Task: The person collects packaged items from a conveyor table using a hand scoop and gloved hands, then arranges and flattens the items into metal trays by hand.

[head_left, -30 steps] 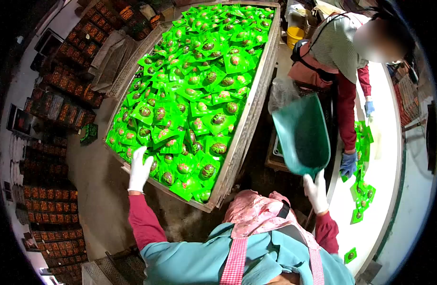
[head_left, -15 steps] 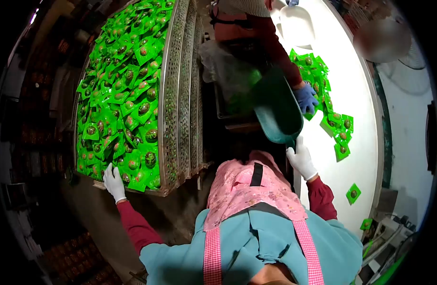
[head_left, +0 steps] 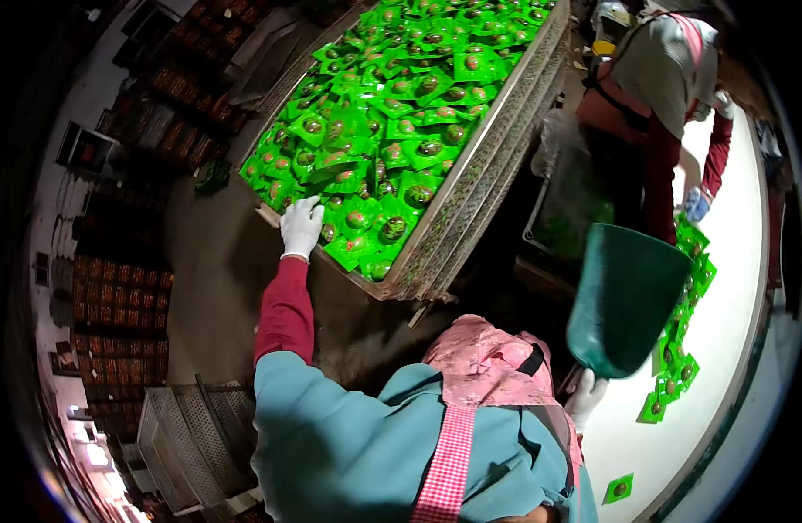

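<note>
My left hand [head_left: 302, 228], in a white glove, rests at the near left edge of a tray [head_left: 479, 166] heaped with green packets [head_left: 357, 139], its fingers spread against the packets. My right hand [head_left: 584, 397], also gloved in white, is closed round the handle of a dark green scoop [head_left: 628, 301]. The scoop is tilted over the near side of the white table [head_left: 706, 418], and nothing shows in its hollow. Several green packets [head_left: 676, 375] lie on the table just beyond the scoop, and a single packet [head_left: 619, 489] lies nearer to me.
A co-worker [head_left: 649, 78] leans over the white table at the upper right, one blue-gloved hand near the packets. A dark crate with clear plastic [head_left: 558, 200] stands between tray and table. Stacked crates [head_left: 122, 314] line the left wall; empty metal trays [head_left: 192, 436] stand lower left.
The view has swung back and forth. The scoop in my right hand has turned and come over the table edge. My left hand stays at the tray's near edge.
</note>
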Demonstrator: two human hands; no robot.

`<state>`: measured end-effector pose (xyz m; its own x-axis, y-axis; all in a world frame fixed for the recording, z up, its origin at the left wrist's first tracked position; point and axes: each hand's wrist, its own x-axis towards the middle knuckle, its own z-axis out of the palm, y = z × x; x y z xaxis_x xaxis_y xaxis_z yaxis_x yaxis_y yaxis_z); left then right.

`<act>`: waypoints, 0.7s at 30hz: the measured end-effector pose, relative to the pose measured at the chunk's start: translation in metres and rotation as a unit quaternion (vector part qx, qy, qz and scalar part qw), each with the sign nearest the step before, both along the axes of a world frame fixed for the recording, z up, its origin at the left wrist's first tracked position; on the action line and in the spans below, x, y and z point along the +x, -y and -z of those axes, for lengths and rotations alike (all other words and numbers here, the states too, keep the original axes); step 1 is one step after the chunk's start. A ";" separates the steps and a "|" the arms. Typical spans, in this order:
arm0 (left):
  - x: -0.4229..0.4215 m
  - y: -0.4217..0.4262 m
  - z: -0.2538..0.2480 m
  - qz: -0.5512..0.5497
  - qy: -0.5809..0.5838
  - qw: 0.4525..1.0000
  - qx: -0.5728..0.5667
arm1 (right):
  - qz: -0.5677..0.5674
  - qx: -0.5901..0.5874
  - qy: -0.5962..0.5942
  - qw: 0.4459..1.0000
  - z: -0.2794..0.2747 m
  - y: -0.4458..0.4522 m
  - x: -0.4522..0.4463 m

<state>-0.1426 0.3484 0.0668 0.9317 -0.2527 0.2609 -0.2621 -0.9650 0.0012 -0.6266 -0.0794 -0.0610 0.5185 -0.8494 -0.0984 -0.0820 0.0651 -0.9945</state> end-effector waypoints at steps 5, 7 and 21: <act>0.002 -0.005 0.011 -0.028 0.037 0.999 -0.015 | 0.030 0.089 -0.069 0.993 -0.045 0.027 0.008; -0.001 0.001 0.002 -0.033 -0.001 0.999 -0.006 | 0.030 0.073 -0.114 0.990 -0.038 0.032 0.000; 0.012 -0.017 0.000 0.023 -0.071 0.997 0.011 | -0.083 0.045 -0.256 0.962 -0.069 0.017 0.015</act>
<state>-0.1303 0.3654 0.0668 0.9461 -0.3007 0.1206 -0.3053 -0.9520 0.0213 -0.6118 -0.0966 0.0076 0.5106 -0.7345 -0.4470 -0.5763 0.0934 -0.8118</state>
